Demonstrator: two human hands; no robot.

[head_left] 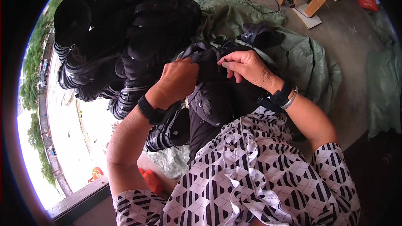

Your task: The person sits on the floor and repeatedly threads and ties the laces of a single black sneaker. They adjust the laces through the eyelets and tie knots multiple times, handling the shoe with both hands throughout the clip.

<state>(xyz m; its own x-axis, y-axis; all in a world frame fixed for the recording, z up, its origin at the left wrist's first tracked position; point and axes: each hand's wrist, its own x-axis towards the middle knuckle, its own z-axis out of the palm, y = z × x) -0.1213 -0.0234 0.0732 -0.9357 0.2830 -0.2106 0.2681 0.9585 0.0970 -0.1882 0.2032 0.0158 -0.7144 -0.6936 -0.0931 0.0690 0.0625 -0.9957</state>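
Observation:
Across my lap lies a black shoe upper (206,102) with a rounded, perforated mesh end. My left hand (180,75) is closed on its upper left edge, knuckles up. To the right of it, my right hand (245,68) holds thumb and forefinger pinched just above the black material. Anything between those fingertips is too small to make out. Another dark upper (261,34) rests beyond my right hand. Left of my hands rises a large heap of similar black pieces (138,29), many nested in stacks.
Green woven sheeting (307,54) spreads over the floor under the pieces. Wooden stool legs (317,2) and a dark cable (261,10) are at the far right. A green sack (383,92) stands at the right edge. Daylight and trees (31,75) show beyond the left side.

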